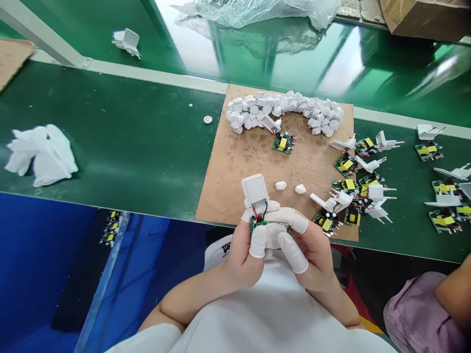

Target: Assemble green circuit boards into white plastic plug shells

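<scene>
My left hand (250, 247) and my right hand (303, 242), both with white finger covers, are closed on one green circuit board (256, 223) close to my chest. Red and black wires join the board to a white plastic plug housing (255, 190), which stands up above my fingers. Much of the board is hidden by the fingertips. Beyond my hands, two small white lumps (281, 186) lie on a cardboard sheet (243, 166). Farther up the sheet sits another board with a yellow part (283, 143), wired to a white housing, beside a curved pile of white pieces (253, 110).
More boards with white plugs (348, 185) crowd the cardboard's right edge and the green table (147, 147). White gloves or cloth (44, 154) lie at left. Clear plastic bags (257, 12) and a cardboard box (427, 19) are at the back. Another person's arm (454, 294) shows at lower right.
</scene>
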`<state>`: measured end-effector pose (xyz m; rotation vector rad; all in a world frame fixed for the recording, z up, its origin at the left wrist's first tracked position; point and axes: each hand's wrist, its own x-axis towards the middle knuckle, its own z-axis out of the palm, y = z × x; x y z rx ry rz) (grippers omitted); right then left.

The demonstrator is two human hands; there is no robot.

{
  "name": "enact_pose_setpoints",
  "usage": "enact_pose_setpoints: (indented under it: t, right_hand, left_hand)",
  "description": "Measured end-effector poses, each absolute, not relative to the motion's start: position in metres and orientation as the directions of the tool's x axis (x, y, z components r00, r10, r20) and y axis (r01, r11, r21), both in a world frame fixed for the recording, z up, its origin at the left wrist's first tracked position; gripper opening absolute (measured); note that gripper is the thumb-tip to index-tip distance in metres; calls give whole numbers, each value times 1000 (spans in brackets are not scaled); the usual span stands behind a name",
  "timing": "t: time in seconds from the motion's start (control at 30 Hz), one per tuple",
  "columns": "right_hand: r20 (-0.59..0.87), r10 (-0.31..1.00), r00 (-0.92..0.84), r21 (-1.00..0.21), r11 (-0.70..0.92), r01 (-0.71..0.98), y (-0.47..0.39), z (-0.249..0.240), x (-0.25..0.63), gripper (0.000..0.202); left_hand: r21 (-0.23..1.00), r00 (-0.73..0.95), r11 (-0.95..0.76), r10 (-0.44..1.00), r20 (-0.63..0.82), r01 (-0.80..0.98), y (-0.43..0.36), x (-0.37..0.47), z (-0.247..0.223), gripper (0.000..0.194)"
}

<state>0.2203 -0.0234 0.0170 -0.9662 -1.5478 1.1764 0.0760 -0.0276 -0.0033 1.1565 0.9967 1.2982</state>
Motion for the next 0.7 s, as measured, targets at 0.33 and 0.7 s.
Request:
enact_pose_setpoints:
  t: [0.33, 0.7]
  right_hand:
    - [131, 941, -313, -991, 130, -26, -23, 28, 225, 35]
    - [-46, 971, -236, -971, -99, -218, -26, 23, 222, 29]
  left_hand:
    - [871, 231, 251, 959, -164, -423, -28, 72, 13, 47]
    - [935, 324, 208, 940, -109, -288, -17, 65, 19, 46]
